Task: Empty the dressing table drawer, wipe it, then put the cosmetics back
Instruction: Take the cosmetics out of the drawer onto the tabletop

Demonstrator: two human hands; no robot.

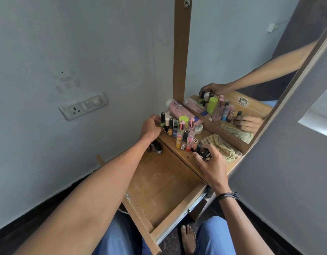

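Observation:
The wooden drawer is pulled out below the dressing table top. Its dusty floor is bare except for two or three small dark bottles at the back left corner. Several cosmetics stand in rows on the table top. My left hand grips a green nail polish bottle at the left end of the rows. My right hand grips a small dark bottle at the right end, just above the top's front edge. A checked cloth lies on the top to the right.
A mirror in a wooden frame rises behind the table top and reflects both hands. A pink pouch and a white round jar lie behind the rows. A wall socket is on the left wall. My knees and a bare foot are below the drawer.

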